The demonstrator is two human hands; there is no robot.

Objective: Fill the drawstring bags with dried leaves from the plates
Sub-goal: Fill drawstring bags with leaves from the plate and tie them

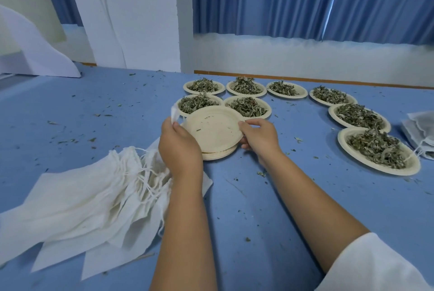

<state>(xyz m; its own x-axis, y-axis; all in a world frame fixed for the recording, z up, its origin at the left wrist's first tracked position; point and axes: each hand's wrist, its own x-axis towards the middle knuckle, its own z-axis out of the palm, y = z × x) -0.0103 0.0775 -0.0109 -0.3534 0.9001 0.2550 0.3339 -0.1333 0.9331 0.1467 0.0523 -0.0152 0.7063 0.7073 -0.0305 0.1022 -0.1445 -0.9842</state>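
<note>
grips empty paper plate [212, 129] flat, just above stack of empty plates [217, 156], mid-worktop [281, 196] | left hand [179, 142] fingers curled on left rim, also pinching white bag [175, 113]; right hand [259, 136] curled on right rim | leaf-filled plates [258, 117] just beyond fingertips | pile of empty drawstring bags [94, 196] lies left, nearest left hand
</note>
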